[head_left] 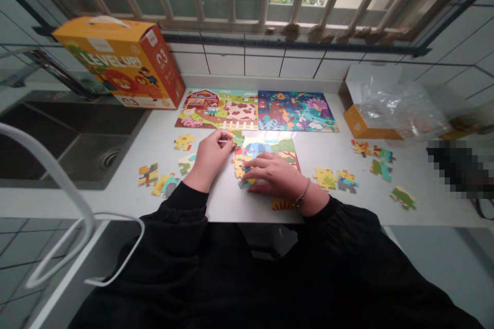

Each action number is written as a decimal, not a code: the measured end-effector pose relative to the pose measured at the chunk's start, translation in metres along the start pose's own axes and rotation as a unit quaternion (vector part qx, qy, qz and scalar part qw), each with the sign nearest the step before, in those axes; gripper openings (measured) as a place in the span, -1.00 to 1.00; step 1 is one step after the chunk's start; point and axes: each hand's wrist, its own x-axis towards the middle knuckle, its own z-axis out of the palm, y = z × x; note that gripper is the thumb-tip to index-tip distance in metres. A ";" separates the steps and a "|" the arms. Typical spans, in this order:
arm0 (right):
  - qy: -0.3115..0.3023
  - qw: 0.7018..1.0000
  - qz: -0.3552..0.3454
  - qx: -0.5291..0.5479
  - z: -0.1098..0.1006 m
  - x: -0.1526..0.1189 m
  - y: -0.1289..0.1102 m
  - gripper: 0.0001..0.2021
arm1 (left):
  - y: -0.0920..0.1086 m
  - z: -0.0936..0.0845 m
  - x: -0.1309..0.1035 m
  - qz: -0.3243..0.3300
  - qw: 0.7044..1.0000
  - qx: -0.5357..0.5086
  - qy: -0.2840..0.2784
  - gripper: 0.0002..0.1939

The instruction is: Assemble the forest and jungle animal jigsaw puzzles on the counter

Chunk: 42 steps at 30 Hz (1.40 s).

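A partly joined jigsaw puzzle (287,145) with a blue elephant lies on the white counter in front of me. At its upper left edge, my left hand (214,157) pinches a green and yellow puzzle piece (237,137) between thumb and fingers. My right hand (272,174) rests over the puzzle's lower middle with its fingers stretched out, covering part of it. Beneath the right wrist lies a yellow piece with dark red stripes (281,204). Loose pieces lie left of my left hand, among them a yellow piece (184,141).
Behind lie a finished farm puzzle (239,110) and a dark forest puzzle (297,111). An orange box (119,64) stands beside the sink (127,136) at left. An opened box (370,124) with clear plastic sits at right. Several loose pieces (324,178) lie on the right. A white cable (83,205) crosses the left.
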 end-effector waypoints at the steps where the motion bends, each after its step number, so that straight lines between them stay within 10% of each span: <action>1: 0.003 1.000 -0.002 -0.008 0.000 0.000 -0.001 -0.70 | 0.000 0.000 0.000 0.001 1.000 -0.001 0.000 -0.90; 42: 0.008 0.999 -0.046 -0.008 0.004 0.006 -0.013 -0.69 | -0.010 0.006 0.004 -0.006 0.998 -0.058 0.017 -0.78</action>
